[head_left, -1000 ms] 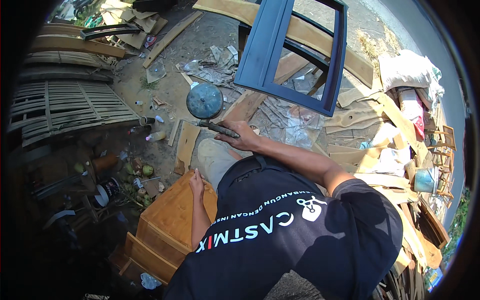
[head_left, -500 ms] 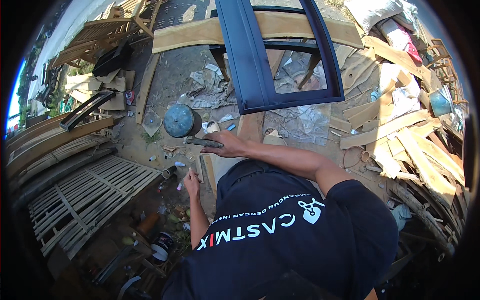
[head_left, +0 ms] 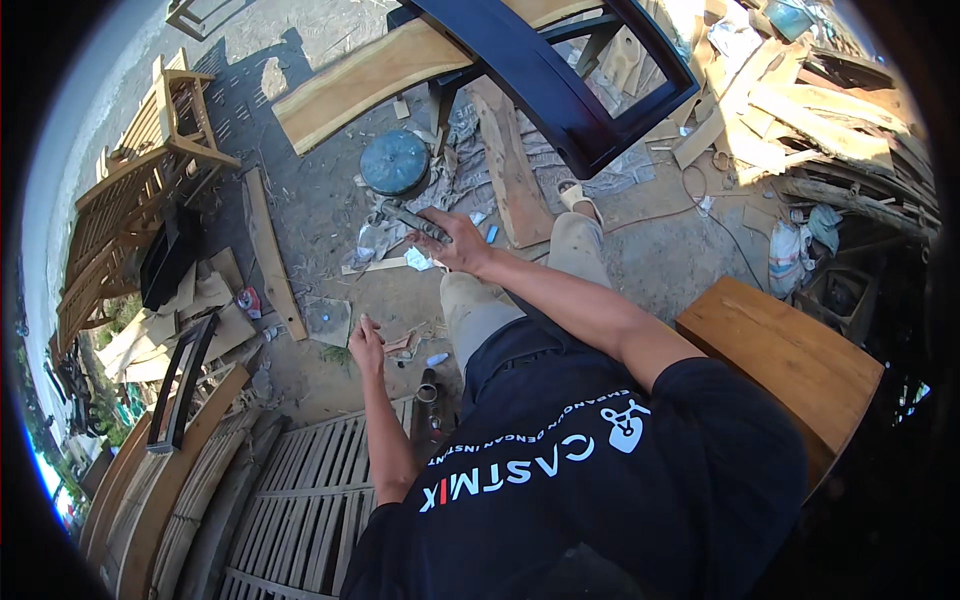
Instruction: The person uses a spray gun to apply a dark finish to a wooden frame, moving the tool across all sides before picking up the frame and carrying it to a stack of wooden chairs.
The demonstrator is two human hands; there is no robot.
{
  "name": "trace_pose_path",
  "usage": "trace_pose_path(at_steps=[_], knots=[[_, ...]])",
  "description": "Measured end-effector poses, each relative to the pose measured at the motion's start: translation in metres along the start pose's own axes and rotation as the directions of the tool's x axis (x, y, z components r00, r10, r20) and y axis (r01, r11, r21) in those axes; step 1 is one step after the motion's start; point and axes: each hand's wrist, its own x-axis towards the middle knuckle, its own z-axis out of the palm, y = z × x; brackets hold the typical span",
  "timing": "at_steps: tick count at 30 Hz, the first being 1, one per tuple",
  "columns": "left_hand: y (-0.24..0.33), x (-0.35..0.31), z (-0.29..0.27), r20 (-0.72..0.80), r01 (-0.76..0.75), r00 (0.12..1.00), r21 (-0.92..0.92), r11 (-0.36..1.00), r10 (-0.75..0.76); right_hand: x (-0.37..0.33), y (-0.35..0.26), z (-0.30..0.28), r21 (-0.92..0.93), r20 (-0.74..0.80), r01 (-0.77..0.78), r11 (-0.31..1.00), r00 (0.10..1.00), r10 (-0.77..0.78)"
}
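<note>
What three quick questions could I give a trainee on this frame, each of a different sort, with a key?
1. What does the right hand grip?
A) a wooden plank
B) a dark grey tool
C) a slatted panel

2. True or false: the left hand is touching the dark frame.

3. Fill in: the smooth brown wooden box lies on the person's ____ side.

Key:
1. B
2. False; the hand is well apart from it.
3. right

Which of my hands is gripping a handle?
Your right hand: it's wrapped around the dark handle by the round blue container. Your left hand appears empty, fingers curled.
</note>
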Motion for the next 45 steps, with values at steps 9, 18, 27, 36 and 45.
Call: trace_pose_path(at_steps=[9, 18, 27, 36, 45], knots=[[-0.017, 0.048, -0.063, 0.144, -0.104, 0.985, 0.084, 0.991, 0.091, 0.002, -0.032, 0.011, -0.197, -0.345, -0.112, 0.974, 0.938, 0.038], [-0.055, 0.054, -0.067, 0.220, -0.009, 0.975, 0.206, 0.978, -0.037, 0.000, -0.038, 0.002, -0.155, -0.554, -0.251, 0.955, 0.823, 0.127], [-0.002, 0.104, -0.036, 0.344, -0.111, 0.939, 0.328, 0.938, -0.009, 0.068, -0.018, -0.009, -0.182, -0.685, -0.264, 0.947, 0.725, 0.071], [0.027, 0.166, -0.073, 0.217, -0.126, 0.972, 0.172, 0.977, 0.088, 0.193, -0.019, 0.029, -0.163, -0.592, -0.172, 0.972, 0.805, 0.043], [-0.018, 0.347, -0.166, 0.333, -0.088, 0.943, 0.303, 0.949, -0.019, 0.356, -0.020, 0.121, -0.155, -0.674, -0.264, 0.952, 0.732, 0.094]])
